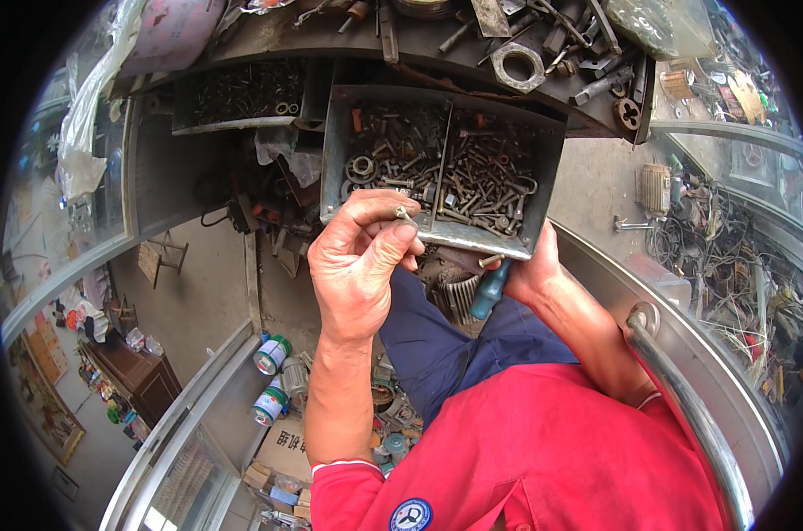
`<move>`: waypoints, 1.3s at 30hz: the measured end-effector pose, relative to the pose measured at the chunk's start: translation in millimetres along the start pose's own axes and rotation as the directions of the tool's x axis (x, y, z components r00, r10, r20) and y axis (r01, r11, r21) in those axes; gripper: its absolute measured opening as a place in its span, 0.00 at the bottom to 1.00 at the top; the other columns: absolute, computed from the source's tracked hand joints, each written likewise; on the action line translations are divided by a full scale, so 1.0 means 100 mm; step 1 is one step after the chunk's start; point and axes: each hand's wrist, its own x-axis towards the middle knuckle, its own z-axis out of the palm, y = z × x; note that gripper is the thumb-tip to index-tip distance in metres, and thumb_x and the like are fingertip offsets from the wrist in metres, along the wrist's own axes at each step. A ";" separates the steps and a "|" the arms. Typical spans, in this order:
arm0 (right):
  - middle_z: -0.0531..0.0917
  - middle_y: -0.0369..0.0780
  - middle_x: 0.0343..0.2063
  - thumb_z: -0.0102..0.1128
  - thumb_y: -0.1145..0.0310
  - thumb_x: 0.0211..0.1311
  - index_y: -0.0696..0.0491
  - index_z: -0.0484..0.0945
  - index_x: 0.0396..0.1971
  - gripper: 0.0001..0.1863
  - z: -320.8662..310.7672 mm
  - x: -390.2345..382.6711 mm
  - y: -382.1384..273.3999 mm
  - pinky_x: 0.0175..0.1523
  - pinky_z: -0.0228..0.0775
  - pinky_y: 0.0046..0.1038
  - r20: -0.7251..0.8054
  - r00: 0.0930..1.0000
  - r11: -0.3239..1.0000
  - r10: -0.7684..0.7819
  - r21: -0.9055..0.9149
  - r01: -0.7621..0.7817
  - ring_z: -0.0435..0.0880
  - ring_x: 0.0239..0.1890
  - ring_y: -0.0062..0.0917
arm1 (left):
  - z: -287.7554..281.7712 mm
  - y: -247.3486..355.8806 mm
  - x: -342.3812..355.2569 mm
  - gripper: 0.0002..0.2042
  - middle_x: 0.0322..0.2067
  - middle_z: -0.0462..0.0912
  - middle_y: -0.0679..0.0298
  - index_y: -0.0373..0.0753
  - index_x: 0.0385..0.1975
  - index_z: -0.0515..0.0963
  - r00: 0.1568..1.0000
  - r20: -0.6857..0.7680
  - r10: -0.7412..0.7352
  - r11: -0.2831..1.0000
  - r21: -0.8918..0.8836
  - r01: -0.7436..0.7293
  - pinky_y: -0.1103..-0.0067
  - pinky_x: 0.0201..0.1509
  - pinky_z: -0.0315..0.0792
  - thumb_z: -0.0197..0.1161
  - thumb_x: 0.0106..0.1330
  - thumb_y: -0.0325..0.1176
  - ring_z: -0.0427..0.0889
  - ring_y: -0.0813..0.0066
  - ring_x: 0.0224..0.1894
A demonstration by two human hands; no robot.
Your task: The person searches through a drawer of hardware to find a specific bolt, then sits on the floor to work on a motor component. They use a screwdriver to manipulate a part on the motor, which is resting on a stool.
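My left hand (361, 257) is raised in front of a grey metal drawer (543, 168) and pinches a small screw (404, 212) between thumb and fingertips. The drawer is pulled out and holds several bolts, nuts and washers in two compartments split by a thin divider. My right hand (534, 265) is under the drawer's near right corner, holding a teal-handled tool (490, 290) together with a small bolt; its fingers are mostly hidden by the drawer.
A second drawer of dark fasteners (242, 93) stands open to the left. The workbench top (543, 44) above carries large nuts, dies and scrap metal. A steel rail (684, 389) curves at my right. Paint cans (271, 356) and boxes lie on the floor below.
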 end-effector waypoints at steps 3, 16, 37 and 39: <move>0.85 0.41 0.39 0.28 0.45 0.73 0.56 0.73 0.53 0.32 0.10 -0.03 -0.01 0.22 0.70 0.17 -0.042 0.999 1.000 -0.002 -0.005 0.002 0.84 0.30 0.22 | -0.04 -0.05 -0.01 0.07 0.38 0.81 0.59 0.33 0.40 0.79 0.999 0.020 0.035 0.999 0.002 -0.036 0.86 0.27 0.74 0.65 0.62 0.21 0.80 0.80 0.28; 0.85 0.41 0.38 0.28 0.47 0.73 0.57 0.74 0.51 0.32 0.07 -0.03 0.00 0.21 0.68 0.18 -0.018 1.000 1.000 -0.012 -0.001 0.012 0.81 0.26 0.20 | -0.13 -0.04 -0.03 0.15 0.38 0.82 0.54 0.35 0.56 0.72 0.976 0.036 -0.216 0.879 -0.427 0.210 0.82 0.27 0.77 0.54 0.71 0.25 0.84 0.71 0.30; 0.82 0.35 0.28 0.37 0.40 0.72 0.47 0.76 0.41 0.27 0.06 -0.01 0.01 0.20 0.65 0.24 -0.110 0.994 0.997 -0.022 0.072 0.030 0.77 0.22 0.22 | 0.11 -0.03 0.01 0.09 0.31 0.80 0.64 0.33 0.44 0.77 0.964 0.012 -0.264 0.963 0.055 0.263 0.85 0.31 0.71 0.56 0.70 0.30 0.76 0.81 0.30; 0.81 0.35 0.27 0.36 0.41 0.72 0.47 0.76 0.40 0.26 0.01 0.01 0.03 0.20 0.64 0.25 -0.109 0.994 0.997 -0.019 0.069 0.027 0.77 0.22 0.22 | 0.14 -0.02 0.03 0.09 0.27 0.77 0.65 0.33 0.44 0.76 0.966 0.024 -0.258 0.957 0.140 0.252 0.85 0.27 0.67 0.54 0.71 0.30 0.72 0.80 0.26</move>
